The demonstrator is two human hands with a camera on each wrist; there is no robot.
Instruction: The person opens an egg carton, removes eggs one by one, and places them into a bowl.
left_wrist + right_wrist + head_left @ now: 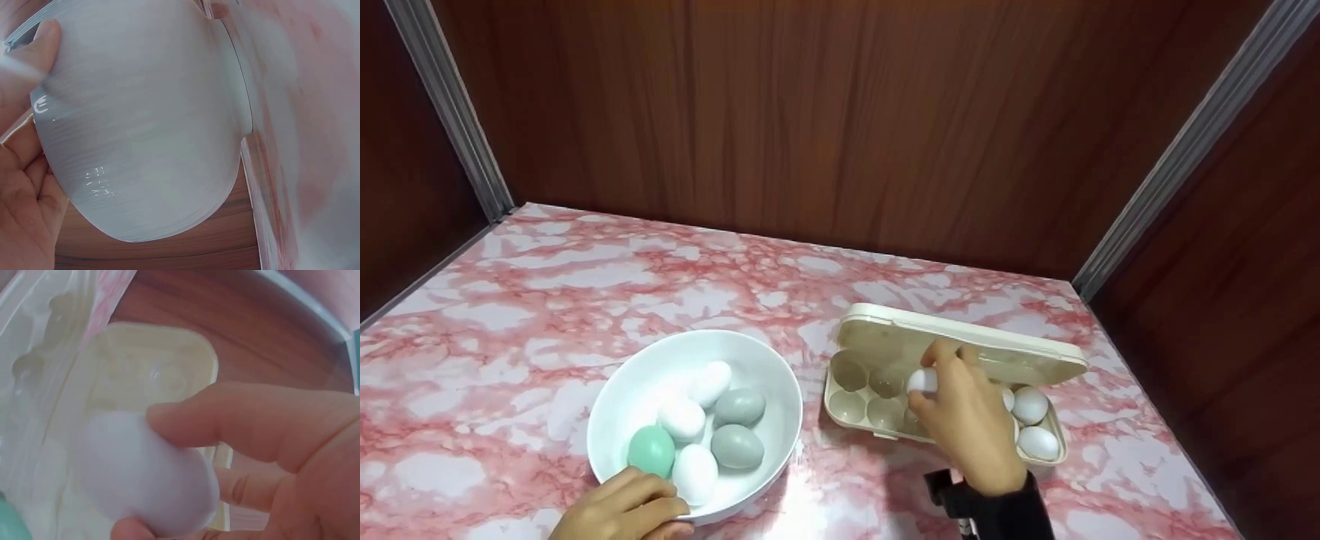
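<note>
My right hand (971,420) pinches a white egg (146,472) between thumb and fingers, over the cream egg carton (851,424). Its lid (960,330) stands raised at the back. White eggs (1039,442) sit in the cups at the carton's right end, partly behind the hand; the cups (849,373) at the left end hold nothing. My left hand (622,510) grips the near rim of a white bowl (611,397), thumb (48,42) at the rim and fingers against the outside. Inside lie one green egg (651,450), two grey-green eggs (738,447) and three white ones (694,474).
The bowl and carton stand side by side on a red-and-white marbled table (547,300), with a gap between them. A brown wood-grain panel (780,135) closes off the back, and dark panels with grey metal posts (1177,150) rise at both sides.
</note>
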